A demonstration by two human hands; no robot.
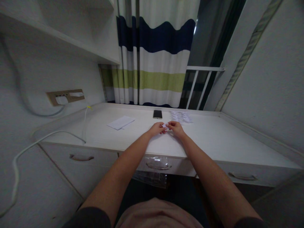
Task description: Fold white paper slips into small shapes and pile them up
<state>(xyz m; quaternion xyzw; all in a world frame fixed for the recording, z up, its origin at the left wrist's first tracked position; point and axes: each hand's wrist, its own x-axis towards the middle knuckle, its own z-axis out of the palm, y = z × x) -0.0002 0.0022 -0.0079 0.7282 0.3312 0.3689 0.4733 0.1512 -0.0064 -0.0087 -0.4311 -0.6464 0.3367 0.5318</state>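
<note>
Between my two hands, just above the white desk (209, 139), is a small piece of white paper (165, 125). My left hand (156, 128) pinches its left side with the fingers curled. On the other side my right hand (175, 127) grips it between thumb and fingers. The fingers cover much of the paper, so its exact shape is hard to make out. Several small folded white paper pieces (181, 116) lie in a cluster behind my right hand. A stack of white paper sheets (121, 122) rests to the left of my left hand.
A dark phone (157, 114) lies behind my hands. A white cable (59, 132) trails over the desk's left end, near a wall socket (65, 96). Drawers with handles (82, 157) run below the front edge, and clear plastic (158, 161) hangs at the middle one. A striped curtain (162, 60) hangs behind.
</note>
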